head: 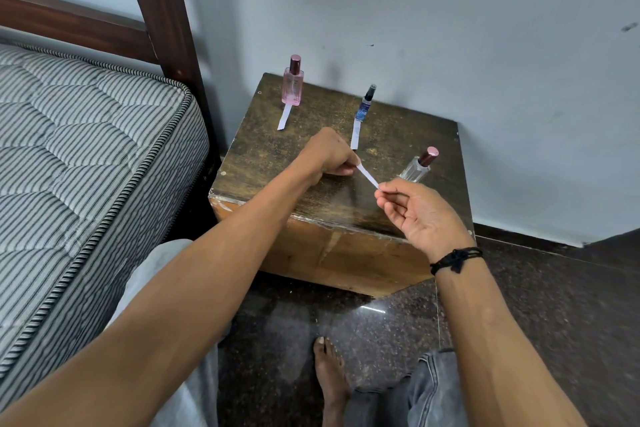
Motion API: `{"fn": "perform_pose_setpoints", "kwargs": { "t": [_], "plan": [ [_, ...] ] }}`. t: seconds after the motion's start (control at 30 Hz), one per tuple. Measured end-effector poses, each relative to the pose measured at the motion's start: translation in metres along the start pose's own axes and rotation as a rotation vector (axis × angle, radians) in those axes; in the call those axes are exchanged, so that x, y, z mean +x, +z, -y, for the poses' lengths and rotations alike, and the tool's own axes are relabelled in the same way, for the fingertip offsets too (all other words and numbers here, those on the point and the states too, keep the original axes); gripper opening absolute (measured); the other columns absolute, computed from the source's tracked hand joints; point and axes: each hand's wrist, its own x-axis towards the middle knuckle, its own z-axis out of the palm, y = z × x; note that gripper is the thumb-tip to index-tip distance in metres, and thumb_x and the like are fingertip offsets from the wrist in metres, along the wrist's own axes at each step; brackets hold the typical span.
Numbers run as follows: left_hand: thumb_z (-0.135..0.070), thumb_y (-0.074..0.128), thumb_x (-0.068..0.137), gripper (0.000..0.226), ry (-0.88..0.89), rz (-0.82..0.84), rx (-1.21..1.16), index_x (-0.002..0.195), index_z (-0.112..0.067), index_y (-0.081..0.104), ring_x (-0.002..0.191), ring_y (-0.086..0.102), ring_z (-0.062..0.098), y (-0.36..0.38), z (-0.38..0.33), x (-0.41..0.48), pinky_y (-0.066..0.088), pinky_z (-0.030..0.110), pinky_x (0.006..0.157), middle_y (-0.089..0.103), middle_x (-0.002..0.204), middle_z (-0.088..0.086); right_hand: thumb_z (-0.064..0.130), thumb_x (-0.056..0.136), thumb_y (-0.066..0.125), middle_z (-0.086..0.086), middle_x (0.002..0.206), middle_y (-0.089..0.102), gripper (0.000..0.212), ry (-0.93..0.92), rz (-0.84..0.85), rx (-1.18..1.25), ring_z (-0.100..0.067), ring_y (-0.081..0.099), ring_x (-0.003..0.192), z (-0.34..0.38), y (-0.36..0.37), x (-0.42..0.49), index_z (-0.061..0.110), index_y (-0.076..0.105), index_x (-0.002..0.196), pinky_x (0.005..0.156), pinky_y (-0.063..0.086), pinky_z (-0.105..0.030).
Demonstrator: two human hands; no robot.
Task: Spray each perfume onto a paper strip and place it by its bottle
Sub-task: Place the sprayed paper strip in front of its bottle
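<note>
Three perfume bottles stand on a worn wooden box (263, 149). A pink bottle (293, 83) at the back left has a white paper strip (285, 117) lying in front of it. A small blue spray bottle (365, 104) in the middle has its own strip (356, 135). A clear bottle with a maroon cap (418, 166) stands at the right. Above the box top, a third white strip (367, 177) stretches between my hands. My left hand (329, 154) pinches its upper end and my right hand (419, 211) pinches its lower end.
A striped mattress (79, 156) on a dark wooden bed frame (162, 10) lies to the left. A pale wall stands behind the box. Dark polished floor (554, 305) spreads below, with my bare foot (330, 374) and jeans-clad knees at the bottom.
</note>
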Motion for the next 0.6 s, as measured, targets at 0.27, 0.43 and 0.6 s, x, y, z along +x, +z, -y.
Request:
{"fn": "perform_pose_setpoints", "kwargs": {
  "t": [0.27, 0.43, 0.6],
  "plan": [
    [0.007, 0.073, 0.081, 0.012, -0.024, 0.014, -0.039, 0.091, 0.013, 0.073, 0.058, 0.067, 0.016, 0.0002, 0.0005, -0.0011, 0.06, 0.022, 0.06, 0.071, 0.075, 0.014, -0.006, 0.079, 0.078, -0.016, 0.072, 0.075, 0.011, -0.264, 0.001, -0.15, -0.015, 0.069, 0.057, 0.0037, 0.0037, -0.0032, 0.003, 0.072, 0.081, 0.053, 0.055, -0.019],
    [0.008, 0.074, 0.08, 0.015, -0.036, 0.027, -0.074, 0.094, 0.015, 0.072, 0.063, 0.068, 0.017, 0.0015, 0.0024, -0.0004, 0.061, 0.023, 0.061, 0.071, 0.077, 0.013, -0.008, 0.077, 0.079, -0.018, 0.074, 0.075, 0.018, -0.431, 0.016, -0.214, -0.02, 0.068, 0.06, 0.004, 0.0058, -0.0053, 0.004, 0.071, 0.087, 0.057, 0.055, -0.022],
    [0.009, 0.072, 0.081, 0.012, -0.038, 0.045, -0.091, 0.092, 0.014, 0.073, 0.062, 0.069, 0.015, 0.0013, 0.0023, -0.0008, 0.061, 0.022, 0.06, 0.072, 0.076, 0.012, -0.01, 0.08, 0.077, -0.016, 0.073, 0.074, 0.019, -0.517, 0.017, -0.276, -0.019, 0.068, 0.06, 0.0033, 0.0069, -0.0058, 0.005, 0.068, 0.088, 0.057, 0.054, -0.022]
  ]
}}
